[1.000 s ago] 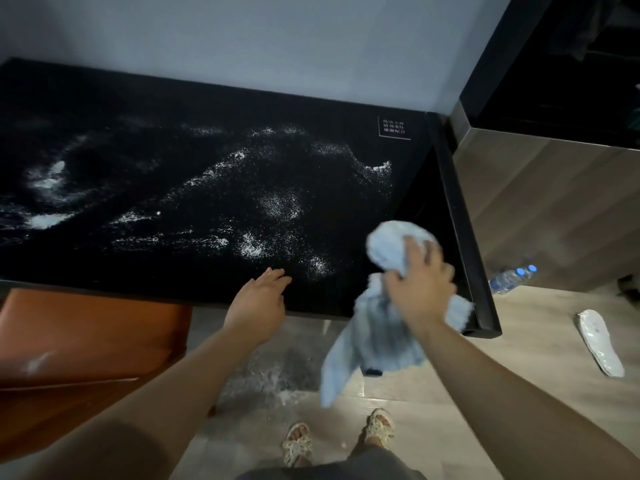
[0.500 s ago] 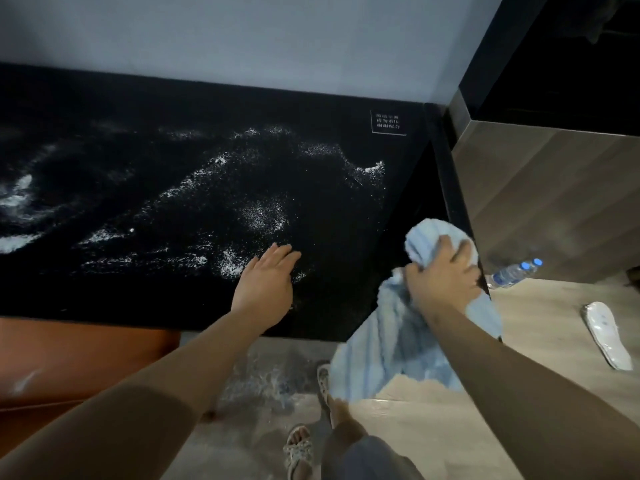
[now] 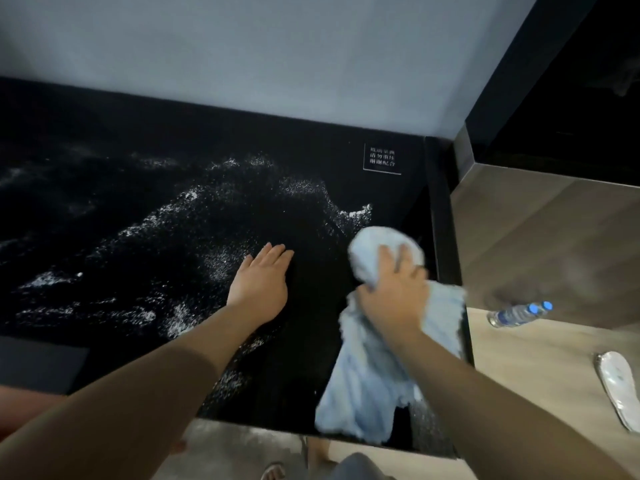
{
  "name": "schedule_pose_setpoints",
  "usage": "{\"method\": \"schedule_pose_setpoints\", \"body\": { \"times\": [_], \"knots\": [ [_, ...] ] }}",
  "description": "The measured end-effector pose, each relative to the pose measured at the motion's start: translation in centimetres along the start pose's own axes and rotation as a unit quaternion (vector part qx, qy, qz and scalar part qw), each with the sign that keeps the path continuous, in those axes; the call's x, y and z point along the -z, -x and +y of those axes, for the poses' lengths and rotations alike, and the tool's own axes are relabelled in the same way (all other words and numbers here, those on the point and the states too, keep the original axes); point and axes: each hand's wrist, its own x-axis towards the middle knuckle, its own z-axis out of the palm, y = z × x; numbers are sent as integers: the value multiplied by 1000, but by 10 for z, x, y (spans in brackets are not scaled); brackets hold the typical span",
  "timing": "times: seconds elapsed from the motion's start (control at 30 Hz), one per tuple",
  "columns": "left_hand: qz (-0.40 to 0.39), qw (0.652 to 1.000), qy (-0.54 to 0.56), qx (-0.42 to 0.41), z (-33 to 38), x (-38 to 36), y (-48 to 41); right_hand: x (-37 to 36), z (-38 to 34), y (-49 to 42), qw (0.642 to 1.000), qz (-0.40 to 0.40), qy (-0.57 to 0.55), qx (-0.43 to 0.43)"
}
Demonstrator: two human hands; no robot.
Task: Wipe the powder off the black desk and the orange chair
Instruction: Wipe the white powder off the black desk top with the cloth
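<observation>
Task judged barely begun. Glossy black worktop (image 3: pixel 311 161) is covered w/ white scattered powder (image 3: pixel 214 237) across left & centre, streaks reaching near the far right corner. Only the near-right strip by the edge looks mostly clean. Crumpled light-blue cloth (image 3: pixel 377 368) is gripped at near right by right hand (image 3: pixel 393 299), fingers clamped on it, its tail draped over the near edge. Left hand (image 3: pixel 259 285) is laid flat on the worktop, fingers straight & together. Orange chair (image 3: pixel 20 410) is glimpsed at near left, prob. not yet wiped

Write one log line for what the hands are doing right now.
left hand: flat on black desk | right hand: grips light blue cloth | white powder: unwiped
</observation>
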Motion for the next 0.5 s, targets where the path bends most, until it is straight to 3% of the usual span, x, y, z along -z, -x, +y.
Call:
{"method": "schedule_pose_setpoints", "body": {
  "times": [0.07, 0.13, 0.17, 0.23, 0.3, 0.33, 0.4, 0.5],
  "knots": [
    [-7, 1000, -7, 13, 4, -1, -8, -9, -22, 12, 985, -28, -63, 157],
    [0, 1000, -5, 29, 3, 1, -14, -5, -23, 7, 969, -27, -123, 214],
    [6, 999, -1, 36, 2, 2, -15, -1, -14, -5, 973, 7, -128, 190],
    [17, 999, 10, 44, 2, 4, -16, 7, 11, -31, 995, 46, -74, 53],
    [13, 999, 18, 45, 3, 6, -18, 12, 25, -44, 997, 8, -8, -74],
    [10, 999, 21, 44, 4, 6, -21, 11, 19, -42, 998, -5, 10, -69],
    [9, 999, 22, 40, 6, 6, -26, 3, -9, -27, 999, -17, 0, 44],
    [-1, 999, 24, 35, 4, 8, -30, -7, -33, -8, 966, -37, -102, 236]
  ]
}}
